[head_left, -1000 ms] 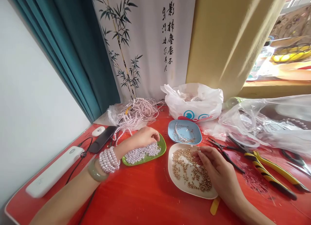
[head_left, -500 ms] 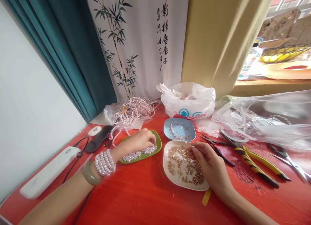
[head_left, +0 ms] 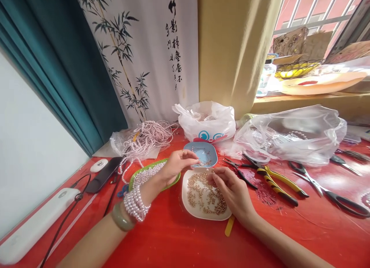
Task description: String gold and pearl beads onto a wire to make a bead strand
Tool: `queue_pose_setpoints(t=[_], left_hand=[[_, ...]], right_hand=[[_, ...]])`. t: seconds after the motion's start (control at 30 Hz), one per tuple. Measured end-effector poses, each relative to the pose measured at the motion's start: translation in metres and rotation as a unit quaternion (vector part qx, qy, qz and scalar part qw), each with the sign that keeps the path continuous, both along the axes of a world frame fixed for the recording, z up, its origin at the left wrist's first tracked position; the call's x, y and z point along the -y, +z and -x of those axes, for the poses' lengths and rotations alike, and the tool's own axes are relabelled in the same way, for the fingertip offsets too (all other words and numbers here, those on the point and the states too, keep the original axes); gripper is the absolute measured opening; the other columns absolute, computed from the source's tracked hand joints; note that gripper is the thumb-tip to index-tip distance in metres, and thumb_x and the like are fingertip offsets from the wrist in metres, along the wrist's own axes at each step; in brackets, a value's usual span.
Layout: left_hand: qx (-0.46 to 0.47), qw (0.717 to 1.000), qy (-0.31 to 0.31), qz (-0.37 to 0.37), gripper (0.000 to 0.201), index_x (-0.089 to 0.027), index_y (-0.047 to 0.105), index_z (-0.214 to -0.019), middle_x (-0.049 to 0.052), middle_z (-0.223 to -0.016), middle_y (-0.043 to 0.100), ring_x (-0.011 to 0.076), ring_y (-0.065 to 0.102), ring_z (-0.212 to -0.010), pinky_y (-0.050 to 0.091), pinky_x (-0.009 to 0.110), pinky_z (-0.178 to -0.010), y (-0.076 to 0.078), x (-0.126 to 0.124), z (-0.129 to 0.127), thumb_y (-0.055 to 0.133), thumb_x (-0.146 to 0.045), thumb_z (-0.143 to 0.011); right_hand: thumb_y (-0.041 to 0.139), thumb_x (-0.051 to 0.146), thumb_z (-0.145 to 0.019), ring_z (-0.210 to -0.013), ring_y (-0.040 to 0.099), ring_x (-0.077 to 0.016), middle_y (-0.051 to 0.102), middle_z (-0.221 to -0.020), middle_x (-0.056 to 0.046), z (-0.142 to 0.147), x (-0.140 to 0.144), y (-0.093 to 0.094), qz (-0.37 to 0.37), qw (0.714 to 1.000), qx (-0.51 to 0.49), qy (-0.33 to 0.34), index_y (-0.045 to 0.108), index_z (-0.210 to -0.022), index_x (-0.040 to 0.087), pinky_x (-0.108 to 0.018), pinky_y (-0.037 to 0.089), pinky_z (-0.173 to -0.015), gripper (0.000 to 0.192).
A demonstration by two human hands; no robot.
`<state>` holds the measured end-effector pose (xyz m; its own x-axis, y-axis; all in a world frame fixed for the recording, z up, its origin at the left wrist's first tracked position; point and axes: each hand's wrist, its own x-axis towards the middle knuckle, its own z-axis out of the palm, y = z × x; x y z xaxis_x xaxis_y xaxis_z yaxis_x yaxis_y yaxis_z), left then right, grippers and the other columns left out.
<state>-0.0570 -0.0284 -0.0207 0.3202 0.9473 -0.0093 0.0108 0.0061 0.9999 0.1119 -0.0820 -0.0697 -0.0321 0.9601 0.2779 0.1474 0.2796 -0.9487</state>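
Note:
My left hand (head_left: 179, 166), a pearl bracelet (head_left: 136, 203) and a jade-green bangle (head_left: 123, 218) on its wrist, is closed in a pinch above the near edge of the blue dish (head_left: 214, 154). What its fingertips hold is too small to make out. Facing it, my right hand (head_left: 232, 187) pinches at the right rim of the white dish (head_left: 186, 204), with a small pearl bead (head_left: 207, 170) showing by its fingertips. Gold beads (head_left: 216, 206) lie scattered in the white dish. Behind my left wrist, pearl beads (head_left: 146, 175) fill the green dish (head_left: 177, 178).
Strings of pink pearls (head_left: 153, 139) lie heaped at the back left, near a phone (head_left: 102, 177) and a white power strip (head_left: 37, 225). Yellow-black pliers (head_left: 277, 185), small pliers (head_left: 244, 175) and scissors (head_left: 313, 181) lie rightward. Plastic bags (head_left: 206, 123) stand behind.
My left hand has lifted from the pearls in the green dish and moved right, close to my right hand. The right hand stays pinched by the white dish. The view has swung right.

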Motion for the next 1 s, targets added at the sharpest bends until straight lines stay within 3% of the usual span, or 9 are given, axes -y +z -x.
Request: queue_pose_setpoints(t=[0.1,0.2,0.4,1.0], left_hand=[[0.140,0.985,-0.019,0.095,0.017,-0.012,0.060,-0.076,0.004,-0.077,0.061,0.0088,0.055,-0.066,0.042,0.021,-0.063,-0.011,0.001,-0.022,0.067,-0.017,-0.061],[0.187,0.974,-0.014,0.127,0.018,-0.012,0.062,-0.076,0.003,-0.078,0.062,0.0074,0.056,-0.067,0.043,0.019,-0.064,-0.023,0.001,-0.030,0.069,-0.015,-0.059],[0.184,0.973,-0.044,0.135,0.015,-0.012,0.064,-0.077,0.002,-0.074,0.062,0.0075,0.057,-0.067,0.044,0.019,-0.067,-0.030,0.001,-0.029,0.068,-0.014,-0.062],[0.182,0.969,-0.047,0.162,0.013,-0.012,0.066,-0.074,0.002,-0.070,0.065,0.0083,0.059,-0.065,0.047,0.018,-0.063,-0.032,-0.003,-0.028,0.069,-0.016,-0.062]], right_hand=[[0.044,0.028,-0.080,-0.061,0.060,-0.0135,0.061,-0.065,-0.001,0.000,0.001,0.003,-0.006,1.000,-0.009,0.003,0.048,-0.080,0.019,-0.025,0.048,-0.059,0.009],[0.044,0.026,-0.080,-0.055,0.057,-0.0123,0.060,-0.060,0.000,0.000,0.001,0.006,-0.001,1.000,0.000,-0.004,0.048,-0.075,0.019,-0.023,0.045,-0.053,0.009],[0.043,0.026,-0.080,-0.054,0.057,-0.0120,0.061,-0.061,-0.001,-0.001,-0.001,0.006,0.020,1.000,0.004,-0.001,0.049,-0.076,0.019,-0.023,0.046,-0.052,0.010],[0.045,0.030,-0.079,-0.054,0.060,-0.0136,0.063,-0.059,-0.002,-0.002,-0.003,0.005,0.074,0.997,0.010,0.016,0.052,-0.078,0.018,-0.025,0.050,-0.054,0.014]])
